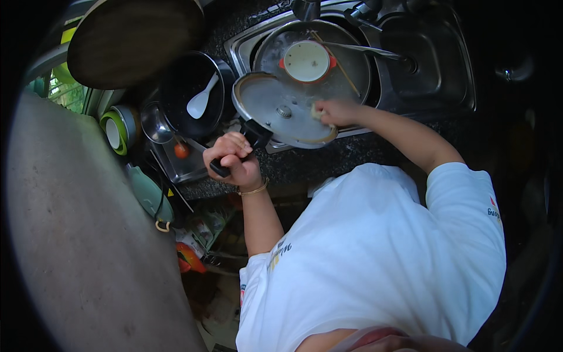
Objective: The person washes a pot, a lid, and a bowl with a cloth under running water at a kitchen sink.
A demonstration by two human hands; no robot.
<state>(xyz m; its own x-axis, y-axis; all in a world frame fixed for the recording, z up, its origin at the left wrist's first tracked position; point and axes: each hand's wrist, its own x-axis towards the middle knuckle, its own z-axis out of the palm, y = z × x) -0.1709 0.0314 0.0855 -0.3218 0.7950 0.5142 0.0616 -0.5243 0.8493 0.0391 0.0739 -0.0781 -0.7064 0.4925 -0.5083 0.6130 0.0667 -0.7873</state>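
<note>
My left hand (235, 160) is closed around the black handle (256, 133) of a round metal pressure-cooker lid (268, 103), which is tilted over the sink's near edge. My right hand (341, 112), slightly blurred, presses a pale scrubber or sponge (317, 111) against the lid's right part. Beyond the lid, a large round metal basin (356, 66) sits in the left sink bowl. A white bowl with red handles (306, 61) stands in it, beside chopsticks (347, 79) and a long metal utensil (360, 48).
A second sink bowl (433, 66) lies at right under the faucet (306, 9). Left of the basin are a dark pot (176, 101) holding a white rice paddle (201, 103), a metal bowl (156, 125), and stacked bowls (121, 127). A large round object (134, 44) looms upper left.
</note>
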